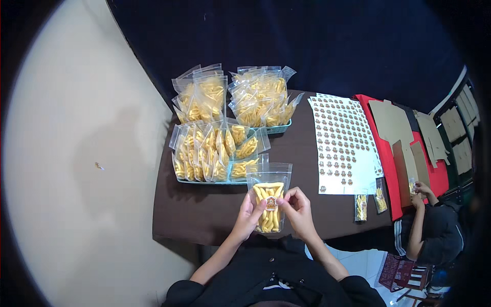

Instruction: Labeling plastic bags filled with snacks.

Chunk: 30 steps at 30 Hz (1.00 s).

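In front of my chest stands a clear zip-top pouch (pixel 270 224) of yellow stick snacks, its upper part unfilled. My left hand (pixel 248 217) grips its left side, thumb on the front and fingers behind. A small brown-and-white logo sticker (pixel 271 204) sits on the pouch front, between my thumbs. My right hand (pixel 300 213) is at the pouch's right side, its thumb on the sticker's right edge; its other fingers are curled and partly hidden. Beyond the pouch, a teal tray (pixel 215 183) holds rows of similar filled pouches (pixel 199 153).
Farther back, a teal basket (pixel 279 129) is heaped with more pouches. Sticker sheets (pixel 330 184) lie to the right, with two stickered pouches (pixel 361 207) near their lower edge. A co-worker (pixel 437 230) handles a pouch beside cardboard boxes (pixel 391 121) on red cloth (pixel 397 207). A wall (pixel 96 115) stands left.
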{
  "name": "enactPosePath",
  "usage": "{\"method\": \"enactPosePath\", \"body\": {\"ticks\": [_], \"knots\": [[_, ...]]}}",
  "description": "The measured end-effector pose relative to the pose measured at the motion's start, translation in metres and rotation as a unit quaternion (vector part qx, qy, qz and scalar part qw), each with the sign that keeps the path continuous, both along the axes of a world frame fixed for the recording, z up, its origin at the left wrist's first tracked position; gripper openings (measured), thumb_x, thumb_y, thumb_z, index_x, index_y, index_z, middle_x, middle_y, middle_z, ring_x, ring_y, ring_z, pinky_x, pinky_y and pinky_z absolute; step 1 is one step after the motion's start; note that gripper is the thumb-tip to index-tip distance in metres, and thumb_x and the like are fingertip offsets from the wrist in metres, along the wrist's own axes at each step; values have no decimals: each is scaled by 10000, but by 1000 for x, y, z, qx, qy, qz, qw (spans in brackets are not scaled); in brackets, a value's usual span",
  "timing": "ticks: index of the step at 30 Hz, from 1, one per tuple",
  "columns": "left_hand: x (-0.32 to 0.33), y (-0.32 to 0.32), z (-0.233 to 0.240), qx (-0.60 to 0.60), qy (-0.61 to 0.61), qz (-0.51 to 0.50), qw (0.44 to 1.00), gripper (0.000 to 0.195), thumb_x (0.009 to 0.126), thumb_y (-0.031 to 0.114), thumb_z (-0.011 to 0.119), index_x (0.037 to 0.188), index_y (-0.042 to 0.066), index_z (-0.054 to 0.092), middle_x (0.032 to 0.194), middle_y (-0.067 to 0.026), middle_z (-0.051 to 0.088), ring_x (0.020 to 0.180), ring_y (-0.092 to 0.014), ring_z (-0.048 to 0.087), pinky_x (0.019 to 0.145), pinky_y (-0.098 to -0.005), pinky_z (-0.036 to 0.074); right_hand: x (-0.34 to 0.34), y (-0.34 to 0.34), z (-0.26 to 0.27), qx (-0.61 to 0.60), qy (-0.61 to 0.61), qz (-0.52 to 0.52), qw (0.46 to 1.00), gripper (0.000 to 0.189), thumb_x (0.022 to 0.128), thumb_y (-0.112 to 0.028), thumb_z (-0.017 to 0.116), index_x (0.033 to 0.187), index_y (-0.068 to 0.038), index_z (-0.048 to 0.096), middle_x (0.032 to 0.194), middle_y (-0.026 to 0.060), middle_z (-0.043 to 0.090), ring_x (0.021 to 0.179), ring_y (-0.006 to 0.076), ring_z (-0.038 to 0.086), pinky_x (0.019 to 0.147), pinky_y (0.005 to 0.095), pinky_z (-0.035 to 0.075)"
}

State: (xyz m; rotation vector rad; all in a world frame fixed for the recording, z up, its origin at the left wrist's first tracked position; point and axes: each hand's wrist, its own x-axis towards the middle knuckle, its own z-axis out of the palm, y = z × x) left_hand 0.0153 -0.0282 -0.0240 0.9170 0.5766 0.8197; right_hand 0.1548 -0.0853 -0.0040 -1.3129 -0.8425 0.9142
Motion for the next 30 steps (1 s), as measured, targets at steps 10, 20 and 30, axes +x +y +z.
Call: {"method": "enactPosePath", "body": {"ticks": [10,20,30], "knots": [[10,4,5,65,27,0,997,400,916,89,514,1277,20,353,1198,-74,506,1103,-139,497,950,-297,394,-2,1,-3,7,-130,-40,991,230,791,-84,682,802,-62,454,747,-31,458,684,37,442,619,188,377],[12,6,3,40,30,-28,998,493,942,181,490,1355,16,276,1297,-91,436,1177,-144,439,984,-302,359,14,3,-5,0,54,-4,999,218,809,-126,680,758,-60,478,732,-36,434,665,31,402,587,185,349],[19,-3,-1,53,18,-1,998,461,911,85,527,1315,16,317,1235,-71,481,1121,-136,487,959,-292,386,5,0,-14,21,-48,-53,997,228,807,-129,678,767,-51,468,721,-27,445,629,33,410,554,192,361]]}}
